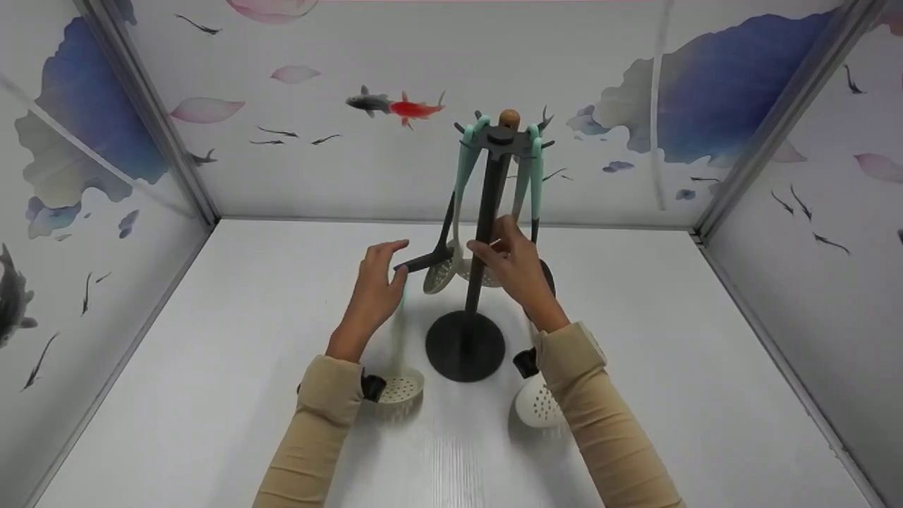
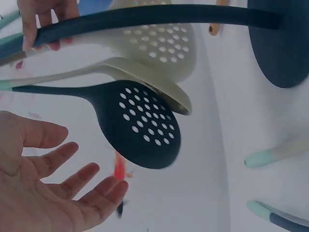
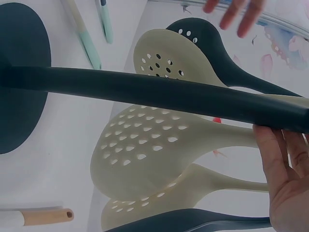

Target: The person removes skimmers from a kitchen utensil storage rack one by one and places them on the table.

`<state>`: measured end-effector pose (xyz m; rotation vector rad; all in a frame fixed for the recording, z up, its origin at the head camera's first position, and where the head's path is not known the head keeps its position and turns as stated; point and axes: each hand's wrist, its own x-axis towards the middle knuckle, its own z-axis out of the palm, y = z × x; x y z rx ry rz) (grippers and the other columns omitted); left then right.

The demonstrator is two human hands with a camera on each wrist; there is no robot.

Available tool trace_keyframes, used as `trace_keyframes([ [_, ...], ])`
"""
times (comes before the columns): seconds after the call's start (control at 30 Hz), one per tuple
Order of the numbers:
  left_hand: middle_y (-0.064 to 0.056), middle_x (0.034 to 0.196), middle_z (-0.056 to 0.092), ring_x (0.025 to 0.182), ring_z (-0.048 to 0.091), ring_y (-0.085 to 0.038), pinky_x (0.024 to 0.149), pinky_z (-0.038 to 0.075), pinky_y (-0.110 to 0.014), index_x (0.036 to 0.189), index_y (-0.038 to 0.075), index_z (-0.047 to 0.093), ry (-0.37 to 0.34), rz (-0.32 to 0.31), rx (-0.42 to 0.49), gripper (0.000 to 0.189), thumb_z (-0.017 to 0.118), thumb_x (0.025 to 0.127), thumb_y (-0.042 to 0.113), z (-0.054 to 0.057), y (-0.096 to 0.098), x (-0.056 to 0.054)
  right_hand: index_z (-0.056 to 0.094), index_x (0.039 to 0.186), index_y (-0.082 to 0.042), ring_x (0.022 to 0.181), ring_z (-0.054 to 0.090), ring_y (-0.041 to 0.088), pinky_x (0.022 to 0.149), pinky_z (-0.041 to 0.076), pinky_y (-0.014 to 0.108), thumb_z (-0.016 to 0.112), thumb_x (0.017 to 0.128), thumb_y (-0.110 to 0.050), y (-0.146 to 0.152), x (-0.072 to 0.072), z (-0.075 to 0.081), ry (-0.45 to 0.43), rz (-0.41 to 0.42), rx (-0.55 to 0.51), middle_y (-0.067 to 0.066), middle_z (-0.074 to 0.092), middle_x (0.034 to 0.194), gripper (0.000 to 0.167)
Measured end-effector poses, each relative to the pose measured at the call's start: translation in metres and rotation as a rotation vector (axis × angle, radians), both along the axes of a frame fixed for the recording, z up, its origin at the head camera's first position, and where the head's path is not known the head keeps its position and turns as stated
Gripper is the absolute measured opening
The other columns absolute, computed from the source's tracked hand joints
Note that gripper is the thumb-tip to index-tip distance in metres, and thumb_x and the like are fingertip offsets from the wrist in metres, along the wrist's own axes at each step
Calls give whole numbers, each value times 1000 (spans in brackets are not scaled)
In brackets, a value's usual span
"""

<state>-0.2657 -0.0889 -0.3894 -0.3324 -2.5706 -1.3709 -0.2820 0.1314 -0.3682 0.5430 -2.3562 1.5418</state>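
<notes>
Perforated beige and black utensils are hanging on the black round-based stand, midway between the white surface's side edges; at least three more utensils are lying unhung. The right hand is clasping the stand; the left hand, fingers apart, is holding nothing.

The left forearm and right forearm slant inward from the near side. The left hand curves loosely, fingers parted and thumb set apart; the right hand, slightly farther, grips with fingers opposite the thumb
</notes>
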Motion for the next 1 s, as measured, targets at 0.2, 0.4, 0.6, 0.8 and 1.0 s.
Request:
trace_keyframes([
  [0.2,-16,134,42,125,40,-31,97,42,-43,136,6,43,104,-114,77,41,44,96,6,22,20,3,48,101,-7,79,64,18,73,51,31,61,91,-23,0,1,1,-4,-1,-11,5,60,92,23],
  [0.4,-17,145,34,134,35,-32,108,31,-46,148,10,20,76,-221,75,54,40,98,8,38,36,-11,48,100,-7,78,64,17,72,52,31,62,90,-24,0,0,2,2,-15,-5,5,61,91,24],
  [0.6,-16,136,49,126,47,-29,102,38,-46,147,15,24,36,-209,110,48,36,101,11,39,46,-30,48,102,-8,80,65,17,73,53,31,62,90,-27,-2,-1,0,-9,-8,-4,4,62,93,26],
  [0.8,-12,109,64,99,62,-24,83,50,-37,123,7,54,92,-123,162,27,41,100,11,33,49,-37,49,102,-7,80,65,19,72,52,30,62,90,-26,-2,-1,-1,9,-11,-3,5,62,93,26],
  [1.0,-10,96,67,87,64,-19,77,51,-33,109,4,61,139,-50,165,20,46,97,9,33,50,-37,48,101,-8,80,65,17,72,52,30,62,90,-24,0,-1,0,-1,-4,-15,4,61,91,24],
])
